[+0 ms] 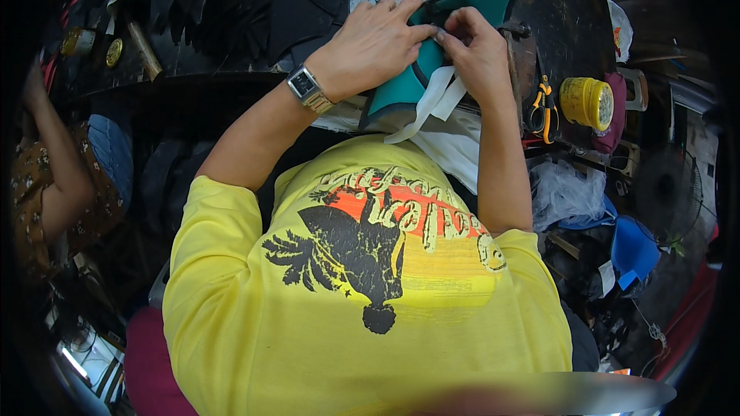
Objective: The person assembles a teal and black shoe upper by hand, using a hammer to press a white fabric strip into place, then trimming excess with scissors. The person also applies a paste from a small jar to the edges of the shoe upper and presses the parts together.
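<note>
A green piece of sheet material with black edging (401, 92) stands curved on the near edge of the dark worktable. My left hand (374, 50) lies over it with bent fingers, gripping it, its index finger reaching to the right. At that fingertip my right hand (476, 54) closes thumb and index finger in a pinch near a black band on the green piece; what sits between them is too small to make out. A white strip (435, 100) hangs below my right hand, over the green piece's right side. My left wrist bears a metal watch (307, 88).
Orange-handled pliers (544, 112) and a yellow tub (586, 102) are right of my right forearm. Black sheet pieces (308, 0) and a hammer-like wooden handle (144, 50) lie to the left. Another person's arm (62, 177) shows far left. A fan (669, 192) stands right.
</note>
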The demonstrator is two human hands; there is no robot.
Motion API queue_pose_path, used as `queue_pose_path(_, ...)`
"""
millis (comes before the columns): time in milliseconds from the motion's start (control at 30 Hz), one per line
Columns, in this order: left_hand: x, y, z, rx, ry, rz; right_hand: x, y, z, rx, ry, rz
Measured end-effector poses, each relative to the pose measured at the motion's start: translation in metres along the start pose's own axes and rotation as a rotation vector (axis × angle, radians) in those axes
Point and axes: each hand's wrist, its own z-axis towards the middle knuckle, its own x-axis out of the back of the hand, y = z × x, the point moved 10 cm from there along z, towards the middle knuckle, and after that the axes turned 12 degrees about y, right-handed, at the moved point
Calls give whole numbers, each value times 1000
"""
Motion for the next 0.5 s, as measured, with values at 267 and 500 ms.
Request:
queue_pose_path(267,-1,1,7,-9,-54,17,24,38,-11,-393,-24,383)
queue_pose_path(500,0,3,11,-10,-38,24,24,35,-20,-229,19,124)
